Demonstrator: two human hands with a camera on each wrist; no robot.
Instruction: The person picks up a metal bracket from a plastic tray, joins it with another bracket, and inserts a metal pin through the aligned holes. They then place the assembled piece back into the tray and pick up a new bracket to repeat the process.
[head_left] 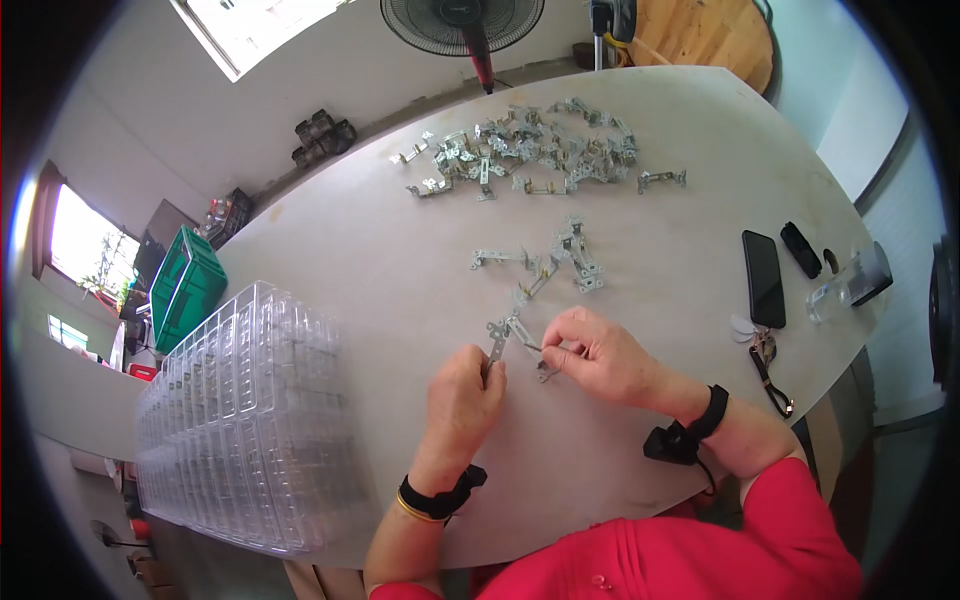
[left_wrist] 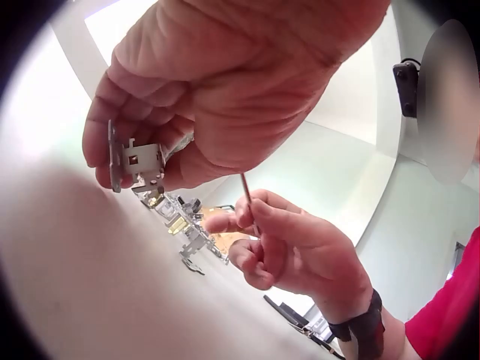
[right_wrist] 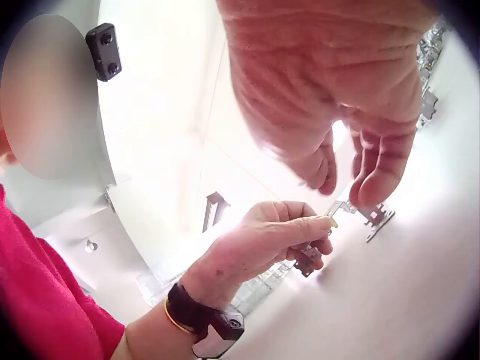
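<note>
My left hand point(head_left: 463, 402) grips a small silver metal bracket point(head_left: 497, 342) with slots and holes, its upper end sticking out past the thumb and fingers. To its right, my right hand point(head_left: 608, 358) pinches a thin, brownish rod point(left_wrist: 246, 192) between thumb and fingertips. The rod points toward the left hand. Another metal bracket point(head_left: 547, 374) shows below the right fingertips, partly hidden by them in the head view. Just beyond both hands lies a small group of similar brackets point(head_left: 575, 250), some with brass-coloured parts.
A bigger heap of brackets point(head_left: 540, 145) covers the far part of the table point(head_left: 400, 260). Stacked clear plastic trays point(head_left: 250, 420) stand at left, by a green crate point(head_left: 190, 285). On the right lie a phone point(head_left: 764, 280), keys point(head_left: 764, 348) and a clear bottle point(head_left: 835, 290).
</note>
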